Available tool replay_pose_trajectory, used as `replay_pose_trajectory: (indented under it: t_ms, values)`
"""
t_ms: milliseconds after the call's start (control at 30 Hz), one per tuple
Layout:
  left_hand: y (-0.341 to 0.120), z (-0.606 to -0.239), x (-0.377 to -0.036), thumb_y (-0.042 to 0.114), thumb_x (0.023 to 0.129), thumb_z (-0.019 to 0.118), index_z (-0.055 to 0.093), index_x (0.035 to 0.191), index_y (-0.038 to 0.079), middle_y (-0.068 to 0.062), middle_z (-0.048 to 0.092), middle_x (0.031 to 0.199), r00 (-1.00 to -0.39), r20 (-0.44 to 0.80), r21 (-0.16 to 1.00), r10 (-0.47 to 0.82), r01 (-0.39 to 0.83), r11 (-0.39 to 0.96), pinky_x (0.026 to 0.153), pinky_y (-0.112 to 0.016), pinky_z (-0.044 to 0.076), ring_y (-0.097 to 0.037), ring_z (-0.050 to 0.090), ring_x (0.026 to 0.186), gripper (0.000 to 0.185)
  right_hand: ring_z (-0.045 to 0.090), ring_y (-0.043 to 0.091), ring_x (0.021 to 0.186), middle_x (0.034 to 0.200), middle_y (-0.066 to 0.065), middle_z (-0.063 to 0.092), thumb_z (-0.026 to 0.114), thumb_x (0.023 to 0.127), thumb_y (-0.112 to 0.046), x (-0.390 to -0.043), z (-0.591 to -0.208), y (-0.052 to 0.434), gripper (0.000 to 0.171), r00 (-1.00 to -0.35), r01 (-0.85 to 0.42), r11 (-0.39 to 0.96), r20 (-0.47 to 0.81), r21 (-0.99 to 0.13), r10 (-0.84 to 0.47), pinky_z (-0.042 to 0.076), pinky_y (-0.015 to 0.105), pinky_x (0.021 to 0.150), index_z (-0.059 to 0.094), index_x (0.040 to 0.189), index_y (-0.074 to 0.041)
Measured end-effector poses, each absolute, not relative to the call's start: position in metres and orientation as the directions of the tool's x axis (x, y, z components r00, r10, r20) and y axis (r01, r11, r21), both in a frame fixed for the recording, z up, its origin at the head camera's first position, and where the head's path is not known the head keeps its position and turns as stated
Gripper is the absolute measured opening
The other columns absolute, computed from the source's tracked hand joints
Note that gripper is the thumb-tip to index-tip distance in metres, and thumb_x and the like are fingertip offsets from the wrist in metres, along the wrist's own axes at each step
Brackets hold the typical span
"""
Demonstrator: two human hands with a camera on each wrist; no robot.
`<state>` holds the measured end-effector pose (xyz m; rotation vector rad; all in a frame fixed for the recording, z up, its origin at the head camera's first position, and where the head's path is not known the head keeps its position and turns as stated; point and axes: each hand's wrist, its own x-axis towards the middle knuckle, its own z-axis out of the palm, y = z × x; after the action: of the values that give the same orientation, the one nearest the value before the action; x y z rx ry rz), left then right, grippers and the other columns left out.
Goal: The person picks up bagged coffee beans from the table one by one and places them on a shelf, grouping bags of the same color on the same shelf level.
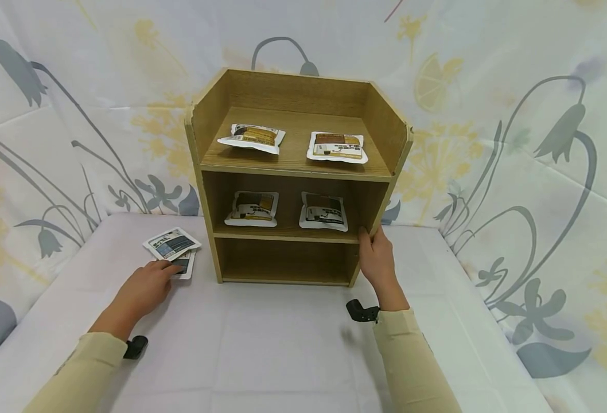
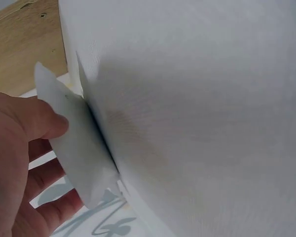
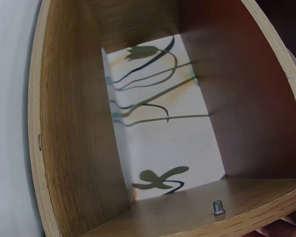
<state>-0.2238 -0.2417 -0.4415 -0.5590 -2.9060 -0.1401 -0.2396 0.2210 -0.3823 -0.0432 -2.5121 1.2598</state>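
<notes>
Place: a staged recording set was shown.
Backdrop: a flower-printed cloth (image 1: 515,115) was hung behind.
Surface: a white-covered table (image 1: 283,344) was used.
Prop: a small wooden shelf (image 1: 290,172) was set up.

The shelf unit (image 1: 293,172) at frame centre blocks the middle; its bottom compartment stands open, upper shelves are partly taken by packets (image 1: 252,207). Bare counter (image 1: 283,344) spreads across the lower frame

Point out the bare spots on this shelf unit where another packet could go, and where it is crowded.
The bottom compartment of the wooden shelf unit shows nothing inside. The top shelf has a bare strip between its two packets; the middle shelf likewise between its pair. Crowded: the table left of the unit, where the left hand touches two stacked packets.
</notes>
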Motion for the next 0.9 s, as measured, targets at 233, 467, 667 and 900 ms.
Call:
replay_pose_trajectory:
  t_ms: [233, 467, 667, 900]
  values:
    - [-0.239, -0.435, -0.220, 0.002, 0.087, 0.063, 0.065, 0.115, 0.003, -0.019, 0.066, 0.108, -0.912, 0.203, 0.051, 0.356, 0.373, 0.927, 0.079, -0.055, 0.051, -0.041, 0.061, 0.102, 0.028, 0.062, 0.040, 0.109, 0.127, 0.025, 0.058, 0.030, 0.103, -0.041, -0.239, -0.383, 0.221, 0.050, -0.945, -0.117, 0.609, 0.277, -0.785, 0.176, 0.053, 0.054, 0.084, 0.044, 0.135, -0.006]
    - [-0.234, -0.422, -0.214, 0.001, 0.085, 0.066, 0.067, 0.112, 0.004, -0.018, 0.067, 0.103, -0.897, 0.230, 0.007, 0.378, 0.390, 0.921, 0.073, -0.052, 0.053, -0.039, 0.064, 0.093, 0.027, 0.062, 0.039, 0.107, 0.125, 0.024, 0.059, 0.031, 0.103, -0.042, -0.240, -0.383, 0.222, 0.049, -0.943, -0.120, 0.610, 0.282, -0.783, 0.176, 0.053, 0.053, 0.084, 0.046, 0.132, -0.006]
    - [-0.229, -0.413, -0.211, 0.001, 0.084, 0.068, 0.068, 0.112, 0.006, -0.017, 0.068, 0.103, -0.895, 0.221, -0.017, 0.388, 0.394, 0.919, 0.072, -0.051, 0.055, -0.037, 0.066, 0.090, 0.029, 0.062, 0.038, 0.107, 0.125, 0.024, 0.060, 0.030, 0.103, -0.043, -0.240, -0.383, 0.222, 0.050, -0.945, -0.114, 0.608, 0.274, -0.786, 0.177, 0.053, 0.053, 0.084, 0.046, 0.132, -0.006]
    - [-0.225, -0.403, -0.206, 0.001, 0.083, 0.068, 0.068, 0.112, 0.008, -0.014, 0.071, 0.102, -0.902, 0.206, -0.021, 0.380, 0.385, 0.923, 0.070, -0.049, 0.055, -0.034, 0.068, 0.084, 0.029, 0.061, 0.038, 0.110, 0.127, 0.024, 0.059, 0.031, 0.102, -0.044, -0.241, -0.383, 0.222, 0.051, -0.946, -0.109, 0.602, 0.268, -0.791, 0.182, 0.052, 0.053, 0.087, 0.046, 0.133, -0.006]
